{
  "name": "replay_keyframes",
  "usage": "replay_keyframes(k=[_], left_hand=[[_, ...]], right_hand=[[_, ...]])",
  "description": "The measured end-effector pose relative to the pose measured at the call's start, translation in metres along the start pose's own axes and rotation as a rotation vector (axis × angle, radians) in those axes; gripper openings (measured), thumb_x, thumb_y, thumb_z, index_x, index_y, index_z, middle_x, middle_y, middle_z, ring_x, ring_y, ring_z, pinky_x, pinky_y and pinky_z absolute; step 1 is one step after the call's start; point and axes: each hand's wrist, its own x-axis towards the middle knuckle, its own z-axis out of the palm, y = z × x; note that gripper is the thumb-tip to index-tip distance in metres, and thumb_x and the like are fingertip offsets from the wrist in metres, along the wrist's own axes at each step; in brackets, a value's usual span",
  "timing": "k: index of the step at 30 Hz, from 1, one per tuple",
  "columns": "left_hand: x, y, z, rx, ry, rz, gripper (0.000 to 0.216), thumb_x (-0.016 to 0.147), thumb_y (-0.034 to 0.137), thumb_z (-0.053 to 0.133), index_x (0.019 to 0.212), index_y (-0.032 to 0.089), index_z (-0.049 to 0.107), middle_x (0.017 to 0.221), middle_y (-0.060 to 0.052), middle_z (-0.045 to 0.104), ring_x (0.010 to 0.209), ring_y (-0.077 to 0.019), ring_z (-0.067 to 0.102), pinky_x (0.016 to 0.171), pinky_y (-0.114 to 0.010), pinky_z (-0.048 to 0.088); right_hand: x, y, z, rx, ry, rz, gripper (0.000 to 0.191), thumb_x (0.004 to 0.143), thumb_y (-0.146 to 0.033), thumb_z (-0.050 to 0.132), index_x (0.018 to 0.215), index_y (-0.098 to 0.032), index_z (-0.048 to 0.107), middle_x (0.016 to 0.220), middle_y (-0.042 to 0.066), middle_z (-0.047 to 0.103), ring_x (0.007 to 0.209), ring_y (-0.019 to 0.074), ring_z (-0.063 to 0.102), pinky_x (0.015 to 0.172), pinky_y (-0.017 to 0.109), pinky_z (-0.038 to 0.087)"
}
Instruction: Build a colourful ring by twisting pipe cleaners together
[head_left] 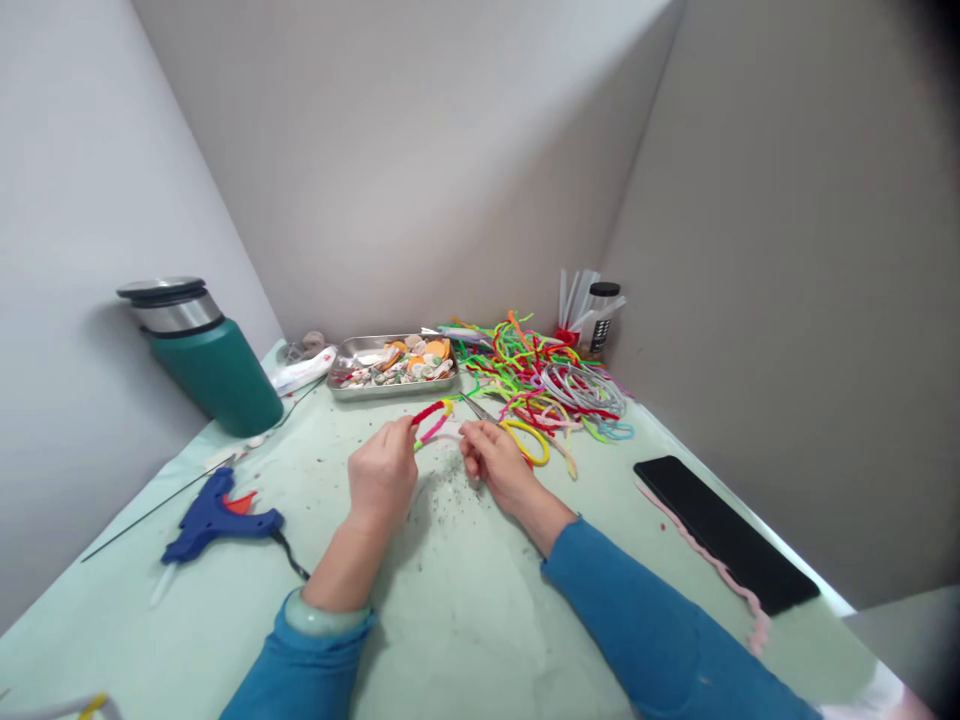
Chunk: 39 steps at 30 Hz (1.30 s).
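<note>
My left hand [384, 470] is closed on a small loop of fuzzy pipe cleaner [433, 412], with red, yellow, pink and green parts showing. From the loop a pale pink pipe cleaner [448, 435] stretches across to my right hand [495, 458], whose thumb and fingers pinch its end. Right behind the right hand lie scissors [528, 440] with yellow handles, their blades pointing away to the left. Beyond them a tangled heap of colourful pipe cleaners [517, 365] spreads over the table.
A blue glue gun [217, 520] and a green bottle [217, 370] are at left. Behind stands a metal tray [390, 390] of buttons and small pieces. A black phone [720, 530] with a pink pipe cleaner [701, 548] alongside lies right; a clear jar [600, 325] and glue sticks [574, 295] stand at back.
</note>
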Motion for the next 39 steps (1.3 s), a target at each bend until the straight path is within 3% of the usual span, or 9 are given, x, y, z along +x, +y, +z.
replay_keyframes(k=[5, 11, 14, 18, 23, 31, 39], left_hand=[[0.005, -0.006, -0.006, -0.149, 0.035, -0.187, 0.023, 0.089, 0.022, 0.038, 0.087, 0.014, 0.059, 0.064, -0.002, 0.061, 0.059, -0.0122, 0.056, 0.058, -0.022, 0.037], [0.006, -0.001, -0.011, -0.249, 0.078, -0.296, 0.026, 0.09, 0.026, 0.037, 0.086, 0.015, 0.06, 0.065, -0.001, 0.061, 0.055, -0.0096, 0.055, 0.056, -0.02, 0.037], [0.007, 0.0, -0.011, -0.333, 0.052, -0.397, 0.028, 0.089, 0.03, 0.036, 0.084, 0.016, 0.06, 0.065, 0.0, 0.062, 0.051, -0.0087, 0.055, 0.056, -0.019, 0.039], [0.008, -0.005, -0.005, -0.494, -0.105, -0.576, 0.031, 0.087, 0.038, 0.037, 0.085, 0.018, 0.061, 0.063, 0.002, 0.061, 0.041, -0.008, 0.052, 0.051, -0.02, 0.041], [0.005, -0.016, 0.01, -0.63, -0.243, -0.749, 0.032, 0.082, 0.039, 0.04, 0.089, 0.017, 0.062, 0.068, 0.0, 0.062, 0.039, -0.0082, 0.05, 0.045, -0.021, 0.043], [0.009, -0.014, 0.011, -1.018, -0.218, -0.864, 0.022, 0.071, 0.031, 0.049, 0.079, 0.013, 0.06, 0.068, 0.001, 0.057, 0.041, -0.0049, 0.041, 0.048, -0.024, 0.049], [0.011, -0.011, 0.007, -1.061, -0.159, -0.883, 0.032, 0.072, 0.041, 0.053, 0.082, 0.012, 0.062, 0.072, 0.0, 0.06, 0.042, -0.0047, 0.04, 0.043, -0.024, 0.047]], right_hand=[[-0.001, 0.0, 0.002, -0.054, 0.033, -0.03, 0.035, 0.076, -0.046, 0.059, 0.095, -0.019, 0.048, 0.062, -0.006, 0.053, 0.038, 0.0044, 0.042, 0.033, 0.016, 0.03], [0.0, 0.001, 0.003, -0.201, 0.042, -0.059, 0.043, 0.074, -0.045, 0.06, 0.106, -0.019, 0.048, 0.058, -0.008, 0.052, 0.035, 0.0051, 0.04, 0.032, 0.016, 0.029], [-0.002, -0.001, 0.003, -0.247, 0.034, -0.06, 0.035, 0.074, -0.045, 0.059, 0.095, -0.017, 0.054, 0.054, -0.007, 0.05, 0.035, 0.005, 0.039, 0.033, 0.017, 0.028], [-0.004, -0.003, 0.002, -0.32, 0.038, -0.05, 0.032, 0.077, -0.047, 0.056, 0.073, -0.015, 0.057, 0.048, -0.006, 0.046, 0.035, 0.0045, 0.036, 0.033, 0.017, 0.025], [-0.005, -0.002, 0.002, -0.378, 0.06, -0.039, 0.032, 0.076, -0.048, 0.056, 0.067, -0.017, 0.054, 0.044, -0.007, 0.043, 0.033, 0.0055, 0.034, 0.032, 0.018, 0.024], [-0.005, -0.001, 0.002, -0.403, 0.069, -0.035, 0.034, 0.075, -0.048, 0.056, 0.063, -0.018, 0.049, 0.043, -0.007, 0.043, 0.033, 0.0061, 0.034, 0.033, 0.019, 0.025], [-0.006, -0.002, 0.002, -0.405, 0.064, -0.045, 0.034, 0.076, -0.047, 0.056, 0.06, -0.019, 0.047, 0.043, -0.007, 0.043, 0.033, 0.0063, 0.034, 0.033, 0.019, 0.024]])
